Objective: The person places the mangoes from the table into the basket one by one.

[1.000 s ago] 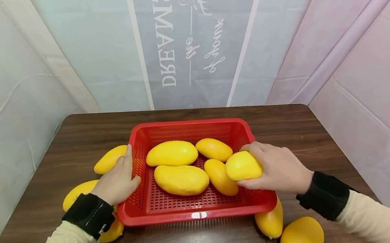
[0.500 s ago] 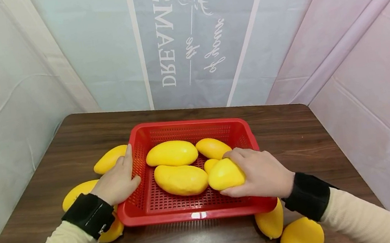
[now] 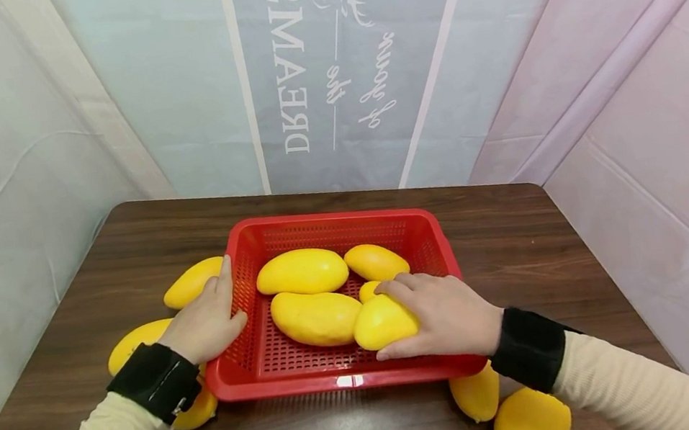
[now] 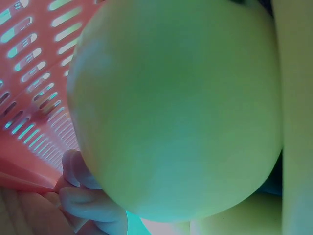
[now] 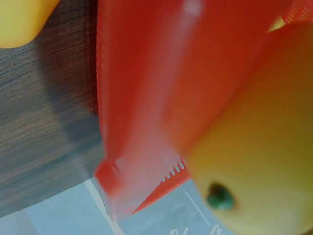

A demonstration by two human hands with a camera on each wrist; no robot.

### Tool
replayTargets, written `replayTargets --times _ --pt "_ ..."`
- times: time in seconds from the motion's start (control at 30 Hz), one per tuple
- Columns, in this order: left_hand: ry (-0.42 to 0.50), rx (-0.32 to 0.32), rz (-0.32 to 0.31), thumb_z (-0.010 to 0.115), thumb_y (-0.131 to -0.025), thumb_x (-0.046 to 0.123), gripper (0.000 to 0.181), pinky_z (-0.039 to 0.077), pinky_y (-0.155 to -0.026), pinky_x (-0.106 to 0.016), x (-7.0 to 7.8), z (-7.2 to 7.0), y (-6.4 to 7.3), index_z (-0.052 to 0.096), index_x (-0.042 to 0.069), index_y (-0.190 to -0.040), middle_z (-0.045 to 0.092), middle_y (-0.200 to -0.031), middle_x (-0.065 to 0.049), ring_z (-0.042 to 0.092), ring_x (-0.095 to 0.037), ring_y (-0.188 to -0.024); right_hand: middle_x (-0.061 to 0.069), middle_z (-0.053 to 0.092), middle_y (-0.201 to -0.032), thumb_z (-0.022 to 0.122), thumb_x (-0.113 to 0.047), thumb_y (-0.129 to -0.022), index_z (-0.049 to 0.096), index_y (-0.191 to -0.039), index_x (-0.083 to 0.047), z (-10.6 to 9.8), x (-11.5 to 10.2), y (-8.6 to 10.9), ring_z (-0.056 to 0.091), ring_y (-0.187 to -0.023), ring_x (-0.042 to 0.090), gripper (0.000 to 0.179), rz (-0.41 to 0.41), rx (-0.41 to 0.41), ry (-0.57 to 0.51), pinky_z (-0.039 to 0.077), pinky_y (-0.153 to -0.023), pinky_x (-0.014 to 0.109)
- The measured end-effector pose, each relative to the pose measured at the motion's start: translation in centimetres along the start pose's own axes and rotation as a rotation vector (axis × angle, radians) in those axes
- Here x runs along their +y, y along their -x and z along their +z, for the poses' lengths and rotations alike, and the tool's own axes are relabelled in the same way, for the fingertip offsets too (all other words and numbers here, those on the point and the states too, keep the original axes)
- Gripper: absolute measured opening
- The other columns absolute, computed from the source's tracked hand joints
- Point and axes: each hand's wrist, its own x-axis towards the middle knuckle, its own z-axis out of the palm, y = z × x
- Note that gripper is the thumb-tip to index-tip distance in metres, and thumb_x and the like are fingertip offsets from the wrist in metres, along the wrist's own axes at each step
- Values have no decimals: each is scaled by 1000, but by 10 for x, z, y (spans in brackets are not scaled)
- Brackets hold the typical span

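Observation:
A red slotted plastic basket [image 3: 276,387] stands on the table. My left hand [image 3: 202,324] grips its left rim, thumb on the inner side and fingers along the outside; fingertips [image 4: 90,203] show beside the slotted wall in the left wrist view. My right hand [image 3: 442,311] holds a yellow mango [image 3: 385,322] low inside the basket, at front right of centre. In the right wrist view a mango with a dark stem end [image 5: 264,147] looms close. Two large mangoes lie at left in the basket, one smaller mango [image 3: 377,261] at back right; another is mostly hidden under my right hand.
Several mangoes lie on the wooden table [image 3: 503,230] left of the basket, including one mango [image 3: 193,282] behind my left hand. Two more, one being this mango [image 3: 531,419], lie at front right. Fabric with lettering [image 3: 350,61] hangs behind the table.
My right hand has carried the mango leftward and down from the basket's right side, beside the front large mango. It now covers most of a smaller mango. My left hand has stayed on the rim.

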Motion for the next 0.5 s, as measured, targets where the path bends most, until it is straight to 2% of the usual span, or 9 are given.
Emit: replayTargets --times 0.2,0.5 --pt "-5 0 -4 59 -94 22 99 60 -67 -30 0 0 0 -15 9 -157 40 -131 -25 61 -16 -78 -10 60 -115 52 -83 -78 54 -132 -24 9 0 0 56 -96 6 80 -33 -39 -9 51 -74 26" --pt "-2 -1 -5 59 -94 22 99 60 -65 -29 0 -1 -1 -16 10 -157 39 -131 -25 61 -15 -77 -11 58 -112 50 -81 -80 52 -131 -24 17 -2 1 52 -94 4 77 -48 -37 -13 52 -75 25"
